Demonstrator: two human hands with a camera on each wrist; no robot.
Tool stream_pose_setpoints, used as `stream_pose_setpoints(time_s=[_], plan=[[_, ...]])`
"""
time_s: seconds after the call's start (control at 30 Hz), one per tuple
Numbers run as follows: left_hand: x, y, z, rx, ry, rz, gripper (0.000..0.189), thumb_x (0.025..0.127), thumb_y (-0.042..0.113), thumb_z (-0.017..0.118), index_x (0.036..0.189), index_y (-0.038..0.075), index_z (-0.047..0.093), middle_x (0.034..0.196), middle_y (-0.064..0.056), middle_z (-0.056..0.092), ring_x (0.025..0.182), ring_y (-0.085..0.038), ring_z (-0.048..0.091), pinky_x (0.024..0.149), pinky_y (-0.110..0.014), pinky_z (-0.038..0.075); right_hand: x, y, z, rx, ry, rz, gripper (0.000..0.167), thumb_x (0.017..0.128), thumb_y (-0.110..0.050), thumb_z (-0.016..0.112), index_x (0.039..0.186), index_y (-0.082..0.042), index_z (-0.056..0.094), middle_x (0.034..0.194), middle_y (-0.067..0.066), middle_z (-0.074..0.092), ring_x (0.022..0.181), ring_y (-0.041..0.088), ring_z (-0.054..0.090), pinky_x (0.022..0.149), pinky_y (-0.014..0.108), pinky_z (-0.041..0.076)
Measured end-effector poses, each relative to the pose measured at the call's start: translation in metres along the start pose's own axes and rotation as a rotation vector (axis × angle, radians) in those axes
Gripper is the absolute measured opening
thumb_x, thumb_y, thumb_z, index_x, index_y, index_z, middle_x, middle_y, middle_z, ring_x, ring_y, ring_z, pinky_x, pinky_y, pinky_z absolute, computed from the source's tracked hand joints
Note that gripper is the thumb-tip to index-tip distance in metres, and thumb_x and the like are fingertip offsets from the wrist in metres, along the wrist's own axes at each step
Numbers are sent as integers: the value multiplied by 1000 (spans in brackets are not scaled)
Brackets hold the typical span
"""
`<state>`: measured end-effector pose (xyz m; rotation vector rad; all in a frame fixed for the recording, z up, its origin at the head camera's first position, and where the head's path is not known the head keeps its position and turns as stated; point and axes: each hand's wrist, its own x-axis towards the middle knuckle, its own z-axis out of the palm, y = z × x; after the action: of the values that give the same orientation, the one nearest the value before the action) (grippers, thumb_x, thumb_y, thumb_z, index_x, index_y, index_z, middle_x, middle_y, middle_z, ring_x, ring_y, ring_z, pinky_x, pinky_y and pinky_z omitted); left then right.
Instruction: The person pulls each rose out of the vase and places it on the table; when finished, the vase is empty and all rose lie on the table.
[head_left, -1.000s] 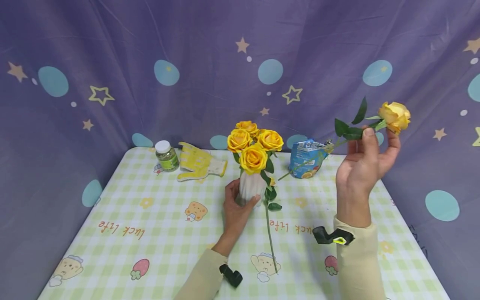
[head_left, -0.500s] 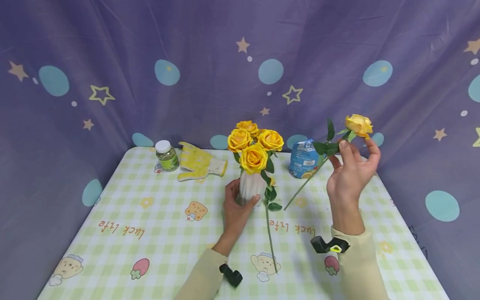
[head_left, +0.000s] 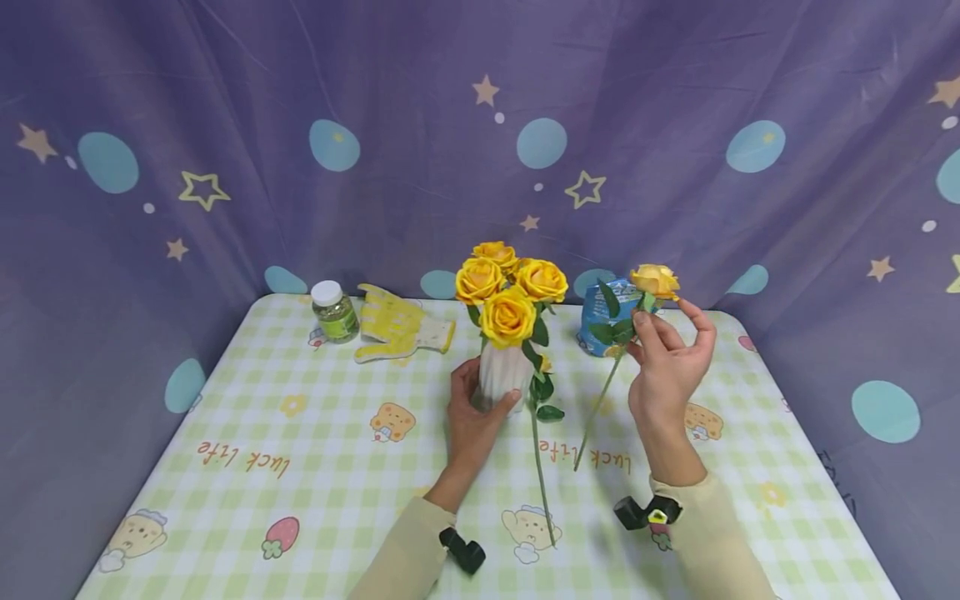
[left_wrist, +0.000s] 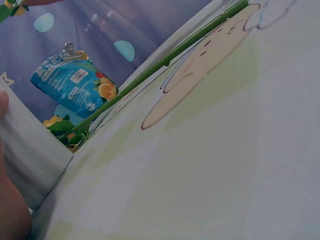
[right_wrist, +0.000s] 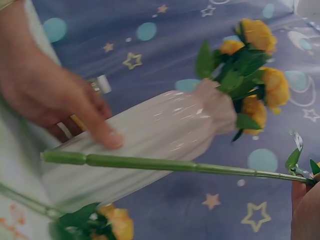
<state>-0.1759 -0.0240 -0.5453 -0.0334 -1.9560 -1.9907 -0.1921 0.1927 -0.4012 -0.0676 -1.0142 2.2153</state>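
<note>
A yellow rose [head_left: 655, 282] is aloft to the right of the white vase [head_left: 498, 377], its stem pinched in the right hand's grip [head_left: 667, 371]. The left hand's grip [head_left: 476, 422] curls round the vase, with another rose [head_left: 550, 413] lying just right of it on the worktop [head_left: 337, 500].

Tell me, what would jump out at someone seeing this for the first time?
Probably the cluster of bright yellow roses first, in a ribbed whitish vase mid-table, steadied by the left hand. Next, the single pale yellow rose on a long green stem, held up by the right hand to the vase's right. Behind it all hangs a purple fabric backdrop with stars and blue ovals.
</note>
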Motion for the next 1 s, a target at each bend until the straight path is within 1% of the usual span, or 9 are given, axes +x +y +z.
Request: stream_pose_setpoints(time_s=[0.1,0.33,0.43,0.57,0.63,0.73,0.87,0.93,1.0], plan=[[0,0,0,0,0,6,72,90,20,94,151,15,55,150,-5,66,144,-24,58,124,-56,39,-3,9,-7,-64,-5,19,52,93,16,78,134,-5,55,83,11,80,74,19,79,54,27,62],[0,-1,0,-5,-3,6,72,91,20,93,151,14,55,151,-5,65,145,-24,58,125,-57,38,-10,26,-25,-232,-19,107,50,95,15,77,132,-11,56,83,3,81,73,12,79,56,26,63],[0,-1,0,-6,-3,4,72,91,20,93,151,15,55,151,-5,65,145,-24,57,124,-57,38,-13,33,-33,-310,-44,140,50,96,12,77,134,-13,54,84,-1,82,75,10,79,58,26,63],[0,-1,0,-8,0,2,71,91,19,93,151,15,55,151,-5,65,144,-24,58,124,-57,38,-16,41,-41,-416,-78,210,51,98,8,78,137,-13,51,85,-5,82,76,8,78,60,25,63],[1,-1,0,-10,0,2,71,91,19,93,150,15,55,150,-5,66,144,-24,58,124,-57,38,-18,45,-46,-444,-83,243,52,98,6,78,139,-10,51,86,-5,82,77,8,78,60,25,63],[0,-1,0,-8,0,3,71,90,18,94,151,14,55,151,-5,65,144,-24,58,124,-55,39,-18,51,-52,-471,-84,264,52,99,5,78,140,-9,49,87,-5,83,78,8,79,62,26,64],[0,-1,0,0,2,-3,72,90,17,94,151,14,54,151,-5,65,145,-24,57,125,-54,39,-18,60,-59,-502,-86,284,50,99,6,78,135,-11,47,88,-5,83,77,7,79,62,26,64],[0,0,0,0,2,-9,72,91,18,94,151,14,55,151,-5,65,146,-24,57,125,-55,38,-17,64,-62,-511,-90,306,50,98,7,78,132,-11,46,89,-1,84,75,8,79,62,26,64],[0,-1,0,-3,2,-10,72,91,17,93,151,14,55,151,-5,65,146,-24,57,125,-54,38,-16,68,-66,-530,-104,341,49,98,8,77,131,-10,46,89,0,84,75,7,79,63,25,64]])
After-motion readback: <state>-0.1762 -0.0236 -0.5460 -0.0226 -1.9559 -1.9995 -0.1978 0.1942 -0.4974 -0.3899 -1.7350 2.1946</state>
